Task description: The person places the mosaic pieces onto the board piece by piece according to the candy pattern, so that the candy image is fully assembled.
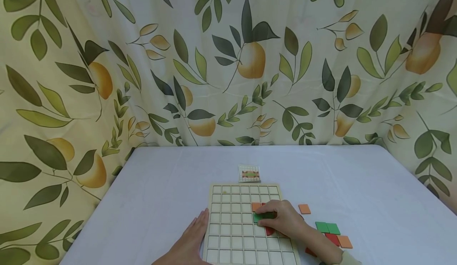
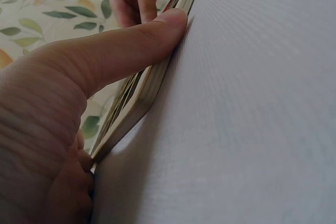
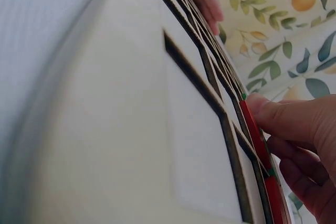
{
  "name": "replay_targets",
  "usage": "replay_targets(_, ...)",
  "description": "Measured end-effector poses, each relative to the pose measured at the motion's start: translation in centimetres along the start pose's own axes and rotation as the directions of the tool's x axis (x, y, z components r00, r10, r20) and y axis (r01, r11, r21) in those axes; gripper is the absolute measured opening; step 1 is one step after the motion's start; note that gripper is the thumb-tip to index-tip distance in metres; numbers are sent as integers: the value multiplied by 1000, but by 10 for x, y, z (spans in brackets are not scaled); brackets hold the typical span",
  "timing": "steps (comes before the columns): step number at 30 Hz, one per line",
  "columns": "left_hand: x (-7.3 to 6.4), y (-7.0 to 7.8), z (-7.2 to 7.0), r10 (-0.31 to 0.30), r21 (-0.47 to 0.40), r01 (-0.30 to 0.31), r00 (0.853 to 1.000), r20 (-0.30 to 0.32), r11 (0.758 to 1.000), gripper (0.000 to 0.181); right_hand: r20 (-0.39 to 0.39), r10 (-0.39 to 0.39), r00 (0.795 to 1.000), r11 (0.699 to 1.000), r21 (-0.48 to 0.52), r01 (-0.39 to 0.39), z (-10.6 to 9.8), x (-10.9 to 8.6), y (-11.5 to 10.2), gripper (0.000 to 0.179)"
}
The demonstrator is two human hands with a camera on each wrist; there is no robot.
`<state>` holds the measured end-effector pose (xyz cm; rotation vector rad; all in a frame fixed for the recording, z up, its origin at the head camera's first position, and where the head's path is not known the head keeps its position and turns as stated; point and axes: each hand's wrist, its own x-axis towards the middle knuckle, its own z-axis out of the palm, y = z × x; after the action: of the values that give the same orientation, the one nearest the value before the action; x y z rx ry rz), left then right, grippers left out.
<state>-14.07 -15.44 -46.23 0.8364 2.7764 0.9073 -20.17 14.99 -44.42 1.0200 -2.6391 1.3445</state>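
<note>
A pale wooden grid board [image 1: 237, 230] lies on the table, with colored square tiles in some cells on its right side. My left hand [image 1: 191, 237] rests along the board's left edge, fingers straight. Its thumb [image 2: 131, 48] lies against the near edge. Over the board, my right hand [image 1: 285, 219] pinches a green tile [image 1: 268, 215] between thumb and index finger, low over the cells. Another green tile [image 1: 256, 217] and an orange tile [image 1: 256, 206] sit beside the fingertips. Red tiles [image 3: 254, 129] show beneath the hand in the right wrist view; the hand partly covers them.
A small pattern card [image 1: 249, 174] lies just beyond the board's far edge. To the right are loose tiles: an orange one [image 1: 304, 209], green ones [image 1: 327, 228], a red one [image 1: 332, 239] and another orange one [image 1: 345, 241]. A leaf-and-fruit printed curtain [image 1: 228, 78] hangs behind the white table.
</note>
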Motion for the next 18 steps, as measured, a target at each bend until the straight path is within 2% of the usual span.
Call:
replay_targets(12,-1,-2,1,25,-16,-25,999,-20,1000,128,-22,-12,1000,1000,1,12,-2,-2,-2,24)
replay_targets(18,-1,-1,1,21,-45,-22,1000,-17,999,128,-35,38,999,998,-50,-40,-13,-8,-1,26)
